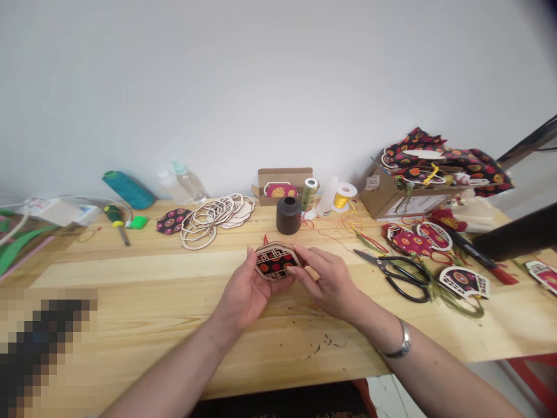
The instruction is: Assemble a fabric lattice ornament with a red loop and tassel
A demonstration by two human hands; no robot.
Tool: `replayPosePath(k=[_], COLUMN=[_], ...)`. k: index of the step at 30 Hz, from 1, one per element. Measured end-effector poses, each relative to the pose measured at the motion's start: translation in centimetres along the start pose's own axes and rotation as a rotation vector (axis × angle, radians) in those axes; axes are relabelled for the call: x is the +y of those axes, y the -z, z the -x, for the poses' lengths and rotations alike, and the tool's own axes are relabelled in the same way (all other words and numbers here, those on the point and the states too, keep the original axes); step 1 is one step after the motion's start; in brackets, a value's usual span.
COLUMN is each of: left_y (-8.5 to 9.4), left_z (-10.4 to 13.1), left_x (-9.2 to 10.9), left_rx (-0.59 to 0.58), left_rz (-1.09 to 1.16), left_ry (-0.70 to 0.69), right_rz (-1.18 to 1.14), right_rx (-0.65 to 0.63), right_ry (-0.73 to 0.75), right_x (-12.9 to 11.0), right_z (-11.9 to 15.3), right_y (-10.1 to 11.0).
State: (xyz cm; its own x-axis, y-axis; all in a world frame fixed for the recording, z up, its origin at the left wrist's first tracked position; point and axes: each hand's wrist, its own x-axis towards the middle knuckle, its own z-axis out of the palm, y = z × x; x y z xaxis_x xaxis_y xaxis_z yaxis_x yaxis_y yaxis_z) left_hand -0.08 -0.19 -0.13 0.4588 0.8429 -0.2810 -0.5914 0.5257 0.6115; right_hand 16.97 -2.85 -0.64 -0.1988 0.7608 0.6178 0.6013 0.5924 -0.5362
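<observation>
Right above the front part of the wooden table, both hands hold a wooden-framed ornament, its dark floral cloth showing through pale latticework at the top and bottom. The left hand is curled around the ornament's left side and underside, thumb up at the edge. The right hand grips the right side, its thumb on the front face and its fingers bent at the rim. A silver bracelet circles the right wrist. A bit of red cord sticks up from the ornament's top edge.

Just beyond the hands stands a black cylinder (it has a round hole in its top), with an open small carton behind it. To the right of that carton are a green thread spool, a white bottle and a yellow thread spool.

Black-handled scissors lie to the right of the right hand, near a fan-shaped ornament. Farther back, a large cardboard box has patterned fabric heaped on it.

On the left side, overlapping wooden frames lie beside a patterned piece; a screwdriver and a teal thread cone are farther left.
</observation>
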Motion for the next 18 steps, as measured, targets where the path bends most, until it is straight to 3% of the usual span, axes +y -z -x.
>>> replayPosePath(k=[5,12,18], left_y=[0.0,0.3,1.6], left_z=[0.2,0.3,0.5], left_x=[0.0,0.3,0.8], left_rx=[-0.027,-0.106,-0.298], left_rz=[0.005,0.042,-0.03], left_ry=[0.044,0.098,0.194], right_rz=[0.054,-0.077,-0.362], right_rx=[0.042,0.112,0.06], right_ry=[-0.046,-0.111,-0.216], right_x=[0.1,0.2,1.1], right_z=[-0.1,-0.5,-1.3], right_y=[-0.1,0.0,1.0])
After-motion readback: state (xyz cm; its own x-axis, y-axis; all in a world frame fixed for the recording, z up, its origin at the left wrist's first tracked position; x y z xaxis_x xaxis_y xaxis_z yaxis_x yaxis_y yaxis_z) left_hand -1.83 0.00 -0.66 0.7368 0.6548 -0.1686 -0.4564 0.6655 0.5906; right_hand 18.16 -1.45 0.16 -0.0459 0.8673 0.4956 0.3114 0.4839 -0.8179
